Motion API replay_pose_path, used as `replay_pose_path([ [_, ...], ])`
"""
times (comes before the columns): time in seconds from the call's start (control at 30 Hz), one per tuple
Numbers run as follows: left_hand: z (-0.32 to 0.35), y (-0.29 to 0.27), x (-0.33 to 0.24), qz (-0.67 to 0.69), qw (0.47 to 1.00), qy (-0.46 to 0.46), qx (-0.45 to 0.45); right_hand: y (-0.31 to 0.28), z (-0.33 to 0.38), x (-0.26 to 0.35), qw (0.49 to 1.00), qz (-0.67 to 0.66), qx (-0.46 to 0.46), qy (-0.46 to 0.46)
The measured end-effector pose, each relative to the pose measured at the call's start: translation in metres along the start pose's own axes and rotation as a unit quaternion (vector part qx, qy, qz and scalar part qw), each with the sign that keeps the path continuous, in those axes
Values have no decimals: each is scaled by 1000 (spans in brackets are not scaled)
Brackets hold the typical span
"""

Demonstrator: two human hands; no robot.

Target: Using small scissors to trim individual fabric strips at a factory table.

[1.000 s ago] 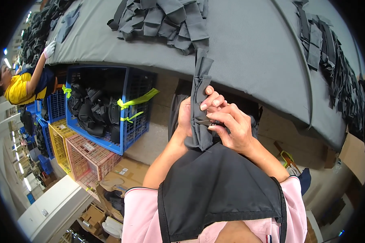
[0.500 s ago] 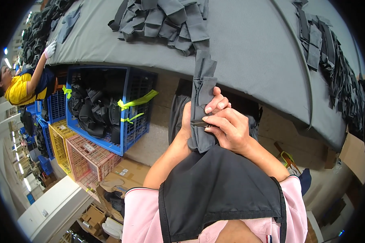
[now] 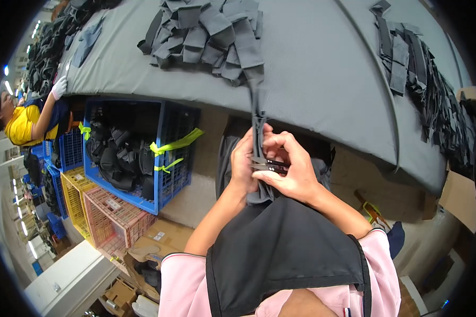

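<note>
A narrow dark grey fabric strip runs from the near table edge down toward my black apron, seen nearly edge-on. My left hand is closed around it from the left side. In my right hand is a small pair of black thread snips, with the blades pointing left against the strip. Whether the blades touch a thread is too small to tell. Beyond the hands, a heap of grey fabric pieces lies on the cloth-covered table, and the strip's far end reaches it.
Left of me stands a blue crate full of black pieces, with yellow-green ties. Yellow and pink crates are beside it. More dark strips lie at the table's right. A person in yellow works at far left.
The strip has turned from its broad face to its edge. My left fingers now wrap it more, and the snips have tilted and shifted slightly down. The view has shifted a little.
</note>
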State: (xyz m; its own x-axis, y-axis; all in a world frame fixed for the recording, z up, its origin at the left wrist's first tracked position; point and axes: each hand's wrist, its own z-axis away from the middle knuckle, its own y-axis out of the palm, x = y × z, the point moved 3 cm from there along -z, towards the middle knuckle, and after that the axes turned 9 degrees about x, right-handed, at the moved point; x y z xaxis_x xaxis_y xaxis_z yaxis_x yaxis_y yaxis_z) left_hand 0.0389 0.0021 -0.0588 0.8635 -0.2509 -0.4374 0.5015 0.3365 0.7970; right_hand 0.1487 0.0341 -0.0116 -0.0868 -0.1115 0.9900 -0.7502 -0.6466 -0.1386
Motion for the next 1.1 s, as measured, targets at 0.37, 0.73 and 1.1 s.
replay_pose_path([
  [0.37,8,14,-16,112,965,-22,234,-7,21,-10,938,-316,9,143],
  [0.73,-2,19,-18,-19,987,42,157,-43,17,7,994,-11,-103,24],
  [1.1,1,32,-17,-67,982,54,168,-43,-36,35,986,135,-97,-24],
])
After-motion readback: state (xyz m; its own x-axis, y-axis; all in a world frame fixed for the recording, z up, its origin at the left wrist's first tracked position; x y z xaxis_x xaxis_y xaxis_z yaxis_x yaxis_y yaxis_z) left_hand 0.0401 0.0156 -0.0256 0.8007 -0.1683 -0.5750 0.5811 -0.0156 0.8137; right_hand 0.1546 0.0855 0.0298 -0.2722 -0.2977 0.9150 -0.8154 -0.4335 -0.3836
